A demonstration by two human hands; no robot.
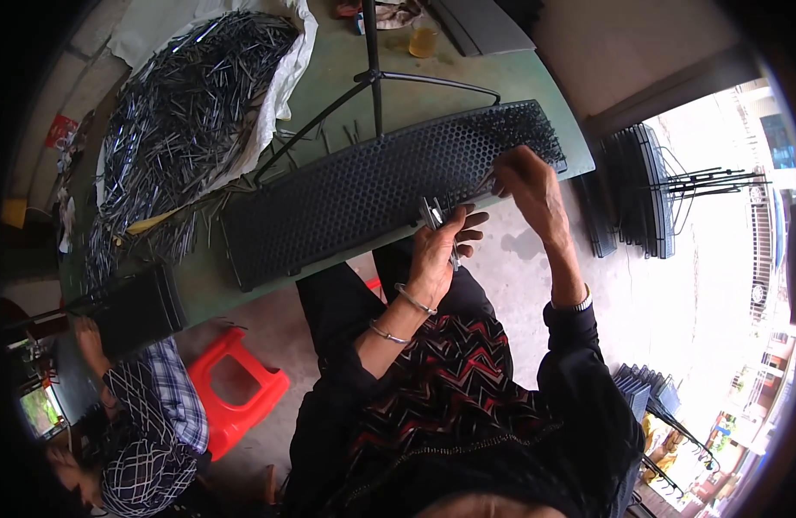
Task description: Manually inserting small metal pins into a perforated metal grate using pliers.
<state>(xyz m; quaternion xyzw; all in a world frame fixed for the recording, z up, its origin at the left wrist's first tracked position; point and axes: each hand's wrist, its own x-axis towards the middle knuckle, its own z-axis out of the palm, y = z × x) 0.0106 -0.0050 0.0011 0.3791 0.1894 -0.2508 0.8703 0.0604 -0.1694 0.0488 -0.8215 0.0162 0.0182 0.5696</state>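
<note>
A long black panel with honeycomb holes (329, 207) lies along the table's near edge. Thin dark pieces (536, 129) stand up thickly from its right end. My right hand (529, 183) is over that right part, its fingers pinched together and pointing down at the holes. Whatever sits between those fingertips is too small to make out. Just in front of the panel's near edge, my left hand (439, 246) is closed around a few silvery thin metal strips (432, 211), which stick up past the thumb; some of its fingers stretch outward to the right.
An opened white sack (286, 78) spills a heap of dark shiny strips (199, 104) over the green table (329, 43). A black metal stand (374, 76) reaches across the panel. A glass (422, 43) stands behind. At left, a co-worker (156, 397) sits beside a red stool (234, 388).
</note>
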